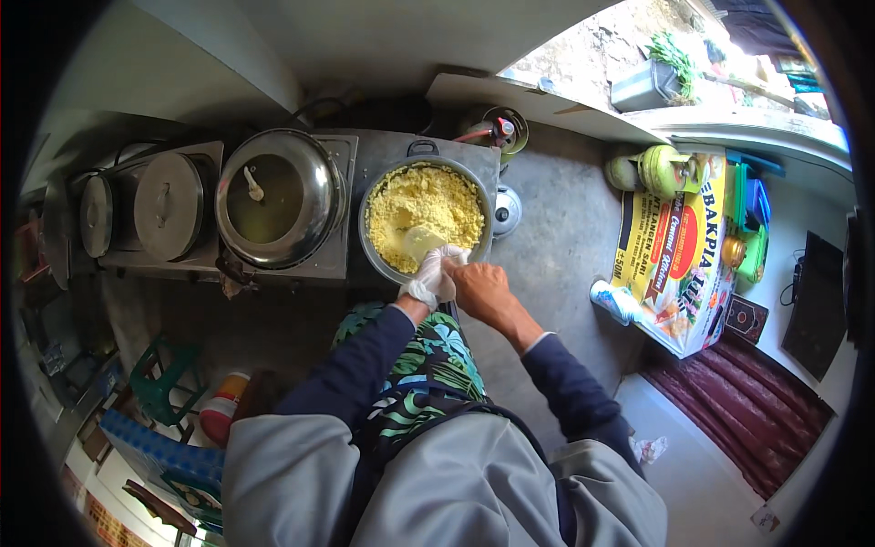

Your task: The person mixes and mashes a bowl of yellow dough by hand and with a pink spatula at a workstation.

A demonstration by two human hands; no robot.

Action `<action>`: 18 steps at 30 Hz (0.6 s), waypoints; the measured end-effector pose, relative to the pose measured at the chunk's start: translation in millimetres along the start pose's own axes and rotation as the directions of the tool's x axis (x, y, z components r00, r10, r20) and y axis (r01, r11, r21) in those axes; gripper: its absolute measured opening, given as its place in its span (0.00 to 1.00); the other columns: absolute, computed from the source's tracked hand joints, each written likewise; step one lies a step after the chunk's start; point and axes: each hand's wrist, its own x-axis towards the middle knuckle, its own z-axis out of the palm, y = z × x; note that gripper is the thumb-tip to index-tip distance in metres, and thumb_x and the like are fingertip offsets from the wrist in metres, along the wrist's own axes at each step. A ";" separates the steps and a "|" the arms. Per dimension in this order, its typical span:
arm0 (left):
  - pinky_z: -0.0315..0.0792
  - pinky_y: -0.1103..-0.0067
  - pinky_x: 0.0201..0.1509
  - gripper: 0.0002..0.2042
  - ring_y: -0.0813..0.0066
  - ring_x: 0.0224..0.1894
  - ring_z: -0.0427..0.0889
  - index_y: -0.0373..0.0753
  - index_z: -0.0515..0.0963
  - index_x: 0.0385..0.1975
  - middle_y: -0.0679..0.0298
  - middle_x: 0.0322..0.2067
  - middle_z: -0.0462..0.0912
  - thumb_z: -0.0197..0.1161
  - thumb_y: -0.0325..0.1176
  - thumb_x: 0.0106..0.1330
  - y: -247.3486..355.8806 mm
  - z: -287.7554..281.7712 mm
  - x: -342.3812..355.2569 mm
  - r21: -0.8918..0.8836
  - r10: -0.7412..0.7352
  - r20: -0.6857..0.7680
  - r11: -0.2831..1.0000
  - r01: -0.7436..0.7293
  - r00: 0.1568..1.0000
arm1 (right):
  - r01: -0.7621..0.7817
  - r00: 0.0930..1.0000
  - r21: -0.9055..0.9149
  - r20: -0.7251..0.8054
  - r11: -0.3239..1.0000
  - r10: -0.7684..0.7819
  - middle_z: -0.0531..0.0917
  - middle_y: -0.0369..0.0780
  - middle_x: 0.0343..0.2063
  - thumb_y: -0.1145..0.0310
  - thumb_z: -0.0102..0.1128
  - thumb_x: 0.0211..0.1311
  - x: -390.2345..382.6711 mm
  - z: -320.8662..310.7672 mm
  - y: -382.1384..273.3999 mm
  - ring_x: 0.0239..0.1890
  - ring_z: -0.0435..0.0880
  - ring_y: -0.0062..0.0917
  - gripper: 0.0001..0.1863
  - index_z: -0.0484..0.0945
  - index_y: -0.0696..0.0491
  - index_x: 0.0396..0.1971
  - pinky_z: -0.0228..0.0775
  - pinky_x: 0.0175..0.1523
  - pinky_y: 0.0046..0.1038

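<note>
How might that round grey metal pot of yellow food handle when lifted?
The round grey metal pot is probably heavy, holding plenty of yellow crumbly food. Being uncovered, it may spill if tilted. Its metal build should stay stiff.
</note>
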 end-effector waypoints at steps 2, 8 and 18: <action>0.67 0.82 0.29 0.07 0.75 0.20 0.72 0.41 0.74 0.24 0.68 0.18 0.74 0.53 0.36 0.55 0.0 4.7 6.9 0.013 0.003 0.000 1.000 -0.003 1.000 | 0.055 0.998 -0.154 0.021 0.987 -0.052 0.80 0.47 0.26 0.71 0.51 0.49 -1.0 -12.3 -2.0 0.31 0.81 0.39 0.21 0.68 0.53 0.47 0.72 0.31 0.37; 0.69 0.79 0.32 0.07 0.74 0.22 0.72 0.41 0.74 0.18 0.68 0.18 0.74 0.55 0.35 0.53 64.3 -82.8 68.5 0.496 0.159 0.054 0.853 -0.165 0.986 | -0.021 0.982 0.051 -0.186 0.998 0.030 0.80 0.48 0.28 0.69 0.48 0.50 64.1 46.7 -15.3 0.30 0.81 0.39 0.21 0.69 0.57 0.46 0.72 0.32 0.38; 0.68 0.81 0.28 0.07 0.76 0.20 0.72 0.41 0.74 0.25 0.69 0.18 0.74 0.58 0.37 0.52 -17.3 10.8 4.1 -0.091 0.027 0.026 0.996 -0.024 0.999 | 0.042 0.998 -0.135 -0.048 0.990 -0.049 0.80 0.44 0.25 0.69 0.53 0.48 -10.3 6.0 17.5 0.30 0.81 0.36 0.20 0.71 0.52 0.46 0.71 0.32 0.36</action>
